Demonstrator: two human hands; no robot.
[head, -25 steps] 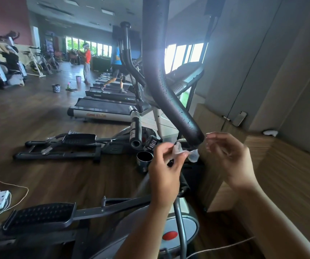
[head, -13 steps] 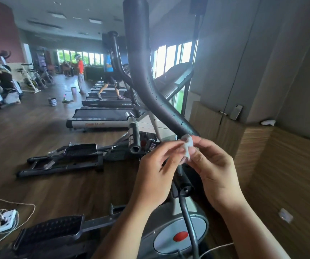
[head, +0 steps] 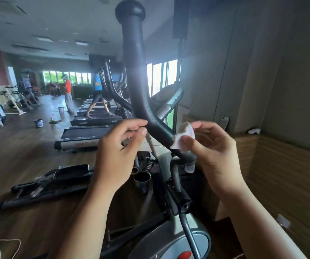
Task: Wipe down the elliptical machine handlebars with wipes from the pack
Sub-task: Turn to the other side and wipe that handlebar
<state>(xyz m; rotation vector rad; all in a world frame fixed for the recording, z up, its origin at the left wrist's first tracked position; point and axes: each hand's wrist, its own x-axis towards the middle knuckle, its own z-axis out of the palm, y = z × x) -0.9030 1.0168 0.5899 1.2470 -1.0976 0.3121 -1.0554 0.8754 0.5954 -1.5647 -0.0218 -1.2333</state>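
A thick black elliptical handlebar (head: 137,86) curves up from the machine in front of me to a round knob at the top. My right hand (head: 214,152) pinches a small folded white wipe (head: 183,136) between thumb and fingers, just right of the bar's lower bend. My left hand (head: 118,146) hovers to the left of the bar with thumb and forefinger close together and nothing visible in them. The wipe pack is out of sight.
The elliptical's grey flywheel housing (head: 171,243) and pedal arm lie below my arms. Another elliptical (head: 56,180) stands on the wooden floor to the left, treadmills (head: 86,133) behind it. A wood-clad ledge (head: 281,165) runs along the right wall. People stand far back.
My hands, joined on the wipe half a second ago, have separated; the wipe stays in my right hand. The view has tilted up, showing the handlebar's top knob.
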